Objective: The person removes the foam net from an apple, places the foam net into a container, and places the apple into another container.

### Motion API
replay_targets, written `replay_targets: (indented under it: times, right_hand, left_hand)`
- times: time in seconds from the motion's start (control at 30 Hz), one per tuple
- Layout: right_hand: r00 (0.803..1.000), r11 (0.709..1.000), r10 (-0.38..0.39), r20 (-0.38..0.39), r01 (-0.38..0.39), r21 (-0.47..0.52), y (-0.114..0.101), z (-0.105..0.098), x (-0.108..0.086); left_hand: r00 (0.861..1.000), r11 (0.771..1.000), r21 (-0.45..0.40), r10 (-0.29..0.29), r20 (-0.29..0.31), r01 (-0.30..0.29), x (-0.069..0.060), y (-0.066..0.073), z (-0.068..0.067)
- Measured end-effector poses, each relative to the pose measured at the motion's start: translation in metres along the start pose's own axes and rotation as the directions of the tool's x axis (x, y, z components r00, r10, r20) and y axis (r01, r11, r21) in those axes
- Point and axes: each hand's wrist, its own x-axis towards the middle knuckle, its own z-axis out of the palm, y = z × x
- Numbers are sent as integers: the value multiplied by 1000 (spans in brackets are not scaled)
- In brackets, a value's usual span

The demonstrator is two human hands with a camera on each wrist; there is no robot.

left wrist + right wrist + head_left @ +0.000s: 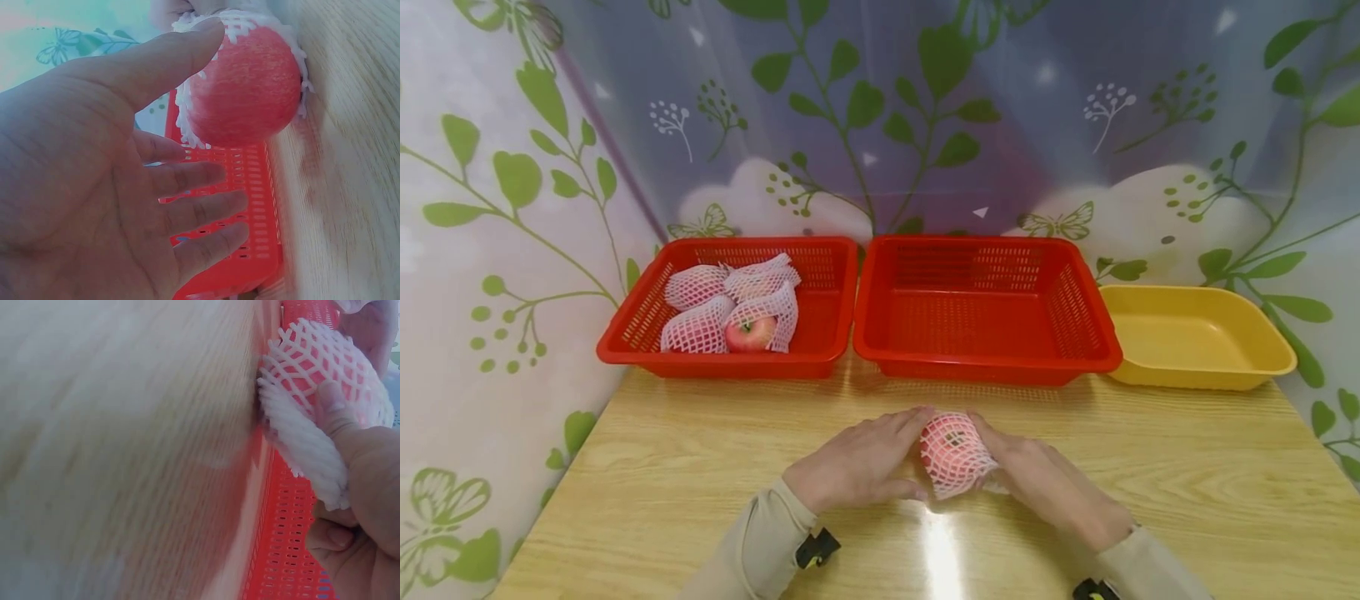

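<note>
A red apple (953, 450) in a white foam net sits on the table between my two hands. My right hand (1048, 479) grips it from the right; in the right wrist view the thumb (331, 403) lies on the foam net (306, 434), and the fingers curl beneath the net's loose end. On the left side, my left hand (861, 462) has its fingers spread and nearly straight. The left wrist view shows its thumb (187, 53) against the net's edge, with a broad bare side of the apple (250, 94) facing the palm.
Behind the hands stand two red plastic baskets side by side. The left basket (820, 362) holds several apples (750, 335) in foam nets; the other basket (985, 364) is in the middle. A yellow basin (1195, 379) stands at the right on the wooden table (700, 450).
</note>
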Motion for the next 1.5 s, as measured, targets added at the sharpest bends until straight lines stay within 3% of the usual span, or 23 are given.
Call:
replay_targets:
  times: [0.2, 0.37, 0.47, 0.7, 0.8, 0.93, 1.17, 1.3, 1.5]
  right_hand:
    - [998, 999, 1, -69, -3, -31, 3, -1, 2]
    - [978, 994, -84, -193, 70, -80, 6, 2, 3]
    - [970, 991, -99, -221, 76, -111, 7, 4, 3]
    - [992, 989, 100, -83, -108, -102, -1, -9, -2]
    - [981, 977, 194, -26, -196, -82, -8, -18, -3]
    - [962, 962, 272, -29, -271, 30, -19, -17, 3]
    - [941, 918, 339, 18, -335, 214, -21, 13, 20]
    - [932, 887, 360, 40, -356, 293, -15, 18, 19]
    - [952, 909, 297, 75, -306, 284, -11, 14, 18]
  left_hand:
    - [1000, 1000, -11, -18, 9, 18, 0, 0, -1]
    - [1000, 999, -17, -29, 12, 29, 0, -1, 0]
    - [999, 999, -20, -34, 12, 35, 0, -2, 1]
    - [999, 999, -25, -33, 12, 33, 0, -2, 1]
    - [1000, 1000, -12, -25, 13, 25, -1, -1, 1]
    - [1000, 1000, -12, -13, 4, 13, -1, -1, 0]
    - [1000, 999, -37, -9, -22, 8, -1, 0, 1]
    - [1000, 999, -39, -11, -15, 10, 1, 1, 1]
    - [999, 999, -20, -47, -1, 47, -2, 1, -2]
